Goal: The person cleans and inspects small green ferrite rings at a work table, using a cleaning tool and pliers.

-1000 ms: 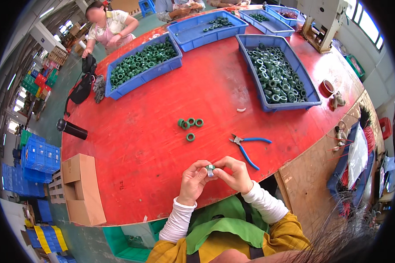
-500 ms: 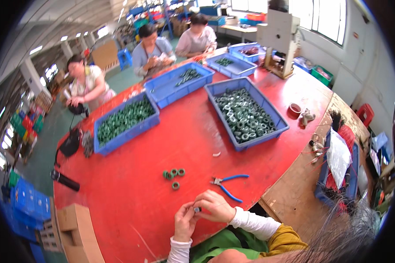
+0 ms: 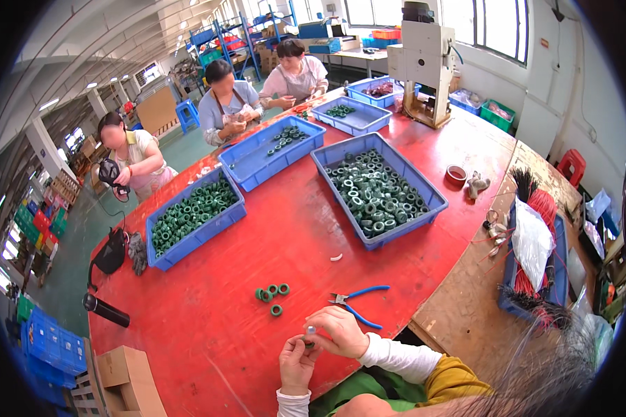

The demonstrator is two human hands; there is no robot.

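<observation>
My left hand (image 3: 297, 365) pinches a small dark green ring (image 3: 309, 342), mostly covered by the fingertips, just above the near table edge. My right hand (image 3: 342, 333) is closed at the same spot, its fingertips meeting the ring. A tiny pale bluish piece (image 3: 311, 330) shows at the right fingertips; its kind is too small to tell. Beyond my hands lie several loose green rings (image 3: 274, 292) on the red table (image 3: 209, 313). Diagonal cutters with blue handles (image 3: 360, 299) rest just past my right hand, jaws apart.
Blue trays of green rings (image 3: 379, 187) (image 3: 195, 212) stand farther back. A black flask (image 3: 106, 311) lies at the left edge, near a cardboard box (image 3: 129, 379). Red tape (image 3: 455, 175) and a grey press machine (image 3: 424, 66) are at right. Three co-workers (image 3: 229, 104) occupy the far side.
My view has shifted slightly. Both hands stay together at the ring, with the fingers turned a little. The co-worker at far left has raised a dark object.
</observation>
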